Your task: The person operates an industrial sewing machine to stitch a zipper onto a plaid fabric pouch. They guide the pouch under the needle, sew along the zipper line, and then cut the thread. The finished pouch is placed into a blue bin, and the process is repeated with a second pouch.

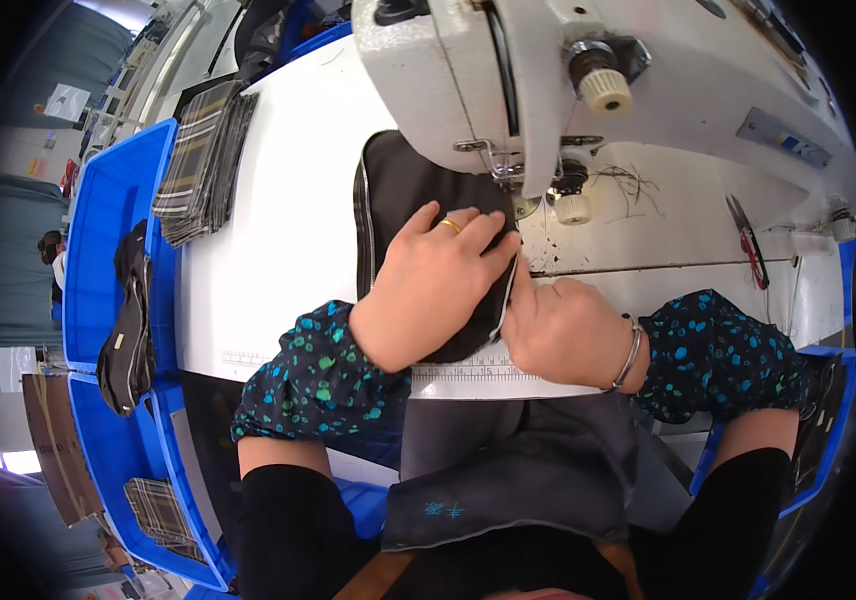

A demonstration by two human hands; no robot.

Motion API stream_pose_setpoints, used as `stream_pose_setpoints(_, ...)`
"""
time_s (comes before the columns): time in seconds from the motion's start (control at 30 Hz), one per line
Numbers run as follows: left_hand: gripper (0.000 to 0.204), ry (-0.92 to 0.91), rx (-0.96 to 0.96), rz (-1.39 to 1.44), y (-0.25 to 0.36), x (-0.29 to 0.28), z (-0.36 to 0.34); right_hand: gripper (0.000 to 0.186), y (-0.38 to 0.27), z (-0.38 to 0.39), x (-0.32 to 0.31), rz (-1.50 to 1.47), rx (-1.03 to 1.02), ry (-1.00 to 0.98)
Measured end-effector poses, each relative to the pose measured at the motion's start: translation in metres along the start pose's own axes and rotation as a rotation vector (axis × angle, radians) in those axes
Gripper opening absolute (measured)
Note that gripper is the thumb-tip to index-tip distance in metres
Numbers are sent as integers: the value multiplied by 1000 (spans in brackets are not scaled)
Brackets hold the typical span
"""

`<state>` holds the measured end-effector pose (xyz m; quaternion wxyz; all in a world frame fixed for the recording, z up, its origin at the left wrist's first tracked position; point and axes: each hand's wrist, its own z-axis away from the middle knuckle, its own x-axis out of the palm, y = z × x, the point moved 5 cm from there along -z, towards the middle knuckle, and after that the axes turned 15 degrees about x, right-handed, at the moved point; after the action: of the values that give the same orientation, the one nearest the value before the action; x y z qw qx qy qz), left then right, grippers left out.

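A black fabric panel [410,165] with rounded corners and a pale zipper or trim along its edges lies on the white table under the sewing machine's [538,165] presser foot. My left hand [438,270] presses down on the panel with its fingers stretched out, a gold ring on one of them. At the panel's right edge is my right hand [568,325], its index finger reaching along the white trim and its other fingers curled in. The curled fingers seem to grip the edge; the thumb is hidden. Patterned sleeve covers wrap both forearms.
Plaid fabric pieces [206,165] are stacked at the table's left. Blue bins [113,330] hang beside it, a black zippered piece [128,320] draped over one. Red-and-black thread snips [750,245] and thread scraps [628,185] lie right. A ruler strip [463,374] lines the front edge.
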<state>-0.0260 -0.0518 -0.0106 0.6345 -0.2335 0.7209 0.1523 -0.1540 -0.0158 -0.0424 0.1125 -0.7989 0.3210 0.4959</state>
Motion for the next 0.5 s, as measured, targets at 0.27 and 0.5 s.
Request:
stream_pose_setpoints(0.27, 34, 93, -25, -7, -28, 7, -1, 22, 22, -13, 13, 7, 85, -23)
stream_pose_setpoints(0.5, 50, 107, -72, 247, -23, -8, 8, 21, 36, -14, 14, -347, 283, -123)
